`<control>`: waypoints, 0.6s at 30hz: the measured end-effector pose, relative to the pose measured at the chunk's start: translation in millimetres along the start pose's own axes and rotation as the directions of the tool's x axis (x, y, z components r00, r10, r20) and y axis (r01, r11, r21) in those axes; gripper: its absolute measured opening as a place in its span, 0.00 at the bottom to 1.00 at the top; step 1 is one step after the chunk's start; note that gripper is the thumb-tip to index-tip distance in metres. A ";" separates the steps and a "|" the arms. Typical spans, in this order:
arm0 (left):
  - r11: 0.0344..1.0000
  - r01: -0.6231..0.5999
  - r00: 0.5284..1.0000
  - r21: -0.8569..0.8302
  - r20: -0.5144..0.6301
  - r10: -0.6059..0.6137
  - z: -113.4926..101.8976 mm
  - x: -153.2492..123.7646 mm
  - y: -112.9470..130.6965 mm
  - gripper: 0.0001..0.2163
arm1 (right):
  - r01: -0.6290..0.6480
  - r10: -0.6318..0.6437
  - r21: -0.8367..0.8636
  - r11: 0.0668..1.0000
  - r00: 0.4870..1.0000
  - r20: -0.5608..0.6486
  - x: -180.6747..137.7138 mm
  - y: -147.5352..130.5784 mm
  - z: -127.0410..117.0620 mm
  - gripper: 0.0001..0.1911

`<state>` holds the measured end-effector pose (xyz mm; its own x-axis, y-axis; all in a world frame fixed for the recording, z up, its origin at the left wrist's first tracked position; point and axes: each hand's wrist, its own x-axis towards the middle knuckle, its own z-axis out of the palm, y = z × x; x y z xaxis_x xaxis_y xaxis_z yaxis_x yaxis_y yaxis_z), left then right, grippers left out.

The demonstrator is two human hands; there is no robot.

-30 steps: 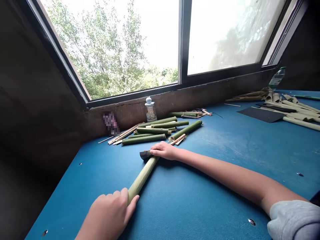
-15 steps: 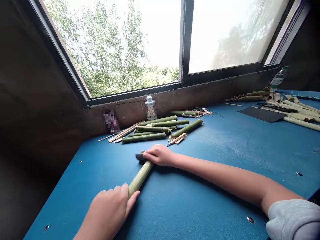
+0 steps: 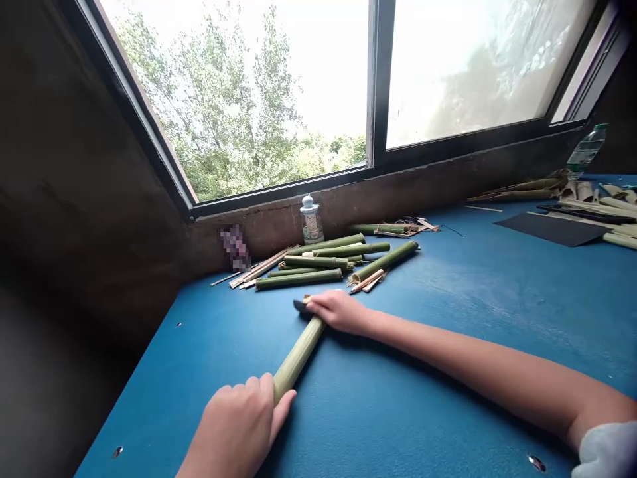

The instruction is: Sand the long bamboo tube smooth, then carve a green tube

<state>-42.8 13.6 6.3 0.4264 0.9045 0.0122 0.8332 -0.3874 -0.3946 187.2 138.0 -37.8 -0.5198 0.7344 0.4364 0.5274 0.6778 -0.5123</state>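
A peeled, pale green bamboo tube [image 3: 299, 355] slants across the blue table, away from me. My left hand [image 3: 243, 418] is wrapped round its near end, thumb along the right side. At the far end, my right hand [image 3: 341, 311] closes over the tube from above. Under its fingers sticks out a thin dark piece [image 3: 301, 307] with a tan side, which looks like folded sandpaper; most of it is hidden by the hand.
Green bamboo tubes [image 3: 298, 277] and thin strips lie beyond my hands, near a lidded jar [image 3: 312, 222]. A pencil-like stick [image 3: 368, 280] rests beside them. On the right are a black sheet [image 3: 552, 229], split bamboo [image 3: 617, 202] and a plastic bottle [image 3: 587, 151]. Behind runs a window [image 3: 378, 86].
The view has turned slightly left, so everything sits further right. Both hands keep their grip on the bamboo tube, with the right hand still at its far end.
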 end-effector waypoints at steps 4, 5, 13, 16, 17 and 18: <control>1.000 -0.018 0.997 0.025 -0.068 0.020 4.5 -1.8 1.3 0.19 | -0.050 0.050 0.027 0.998 0.999 -0.020 -2.7 10.1 -8.4 0.24; 0.999 -0.029 0.994 0.033 -0.100 0.032 6.0 -2.8 1.0 0.18 | -0.028 0.028 0.029 0.999 1.000 -0.010 -4.9 3.8 -5.3 0.24; 0.998 -0.049 0.982 0.045 -0.181 0.056 14.1 -3.3 -1.7 0.17 | 0.233 -0.235 0.031 0.972 0.970 0.063 -5.3 -25.5 17.1 0.19; 0.999 -0.031 0.981 0.039 -0.189 0.038 16.9 -0.3 -1.8 0.19 | 0.112 -0.112 -0.029 0.993 0.994 -0.006 -0.3 -8.3 6.8 0.20; 0.999 -0.035 0.981 0.037 -0.190 0.041 17.7 0.2 -2.1 0.19 | 0.079 -0.080 -0.037 0.996 0.996 -0.029 -0.4 -6.4 4.8 0.20; 0.999 -0.040 0.981 0.034 -0.191 0.046 18.2 0.4 -2.7 0.19 | 0.066 -0.068 -0.038 0.997 0.997 -0.042 -1.4 -7.7 4.4 0.20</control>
<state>-51.2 18.2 -9.4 0.5237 0.8349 0.1692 0.8028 -0.4172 -0.4260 180.9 131.5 -37.8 -0.5253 0.6877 0.5012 0.5170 0.7257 -0.4539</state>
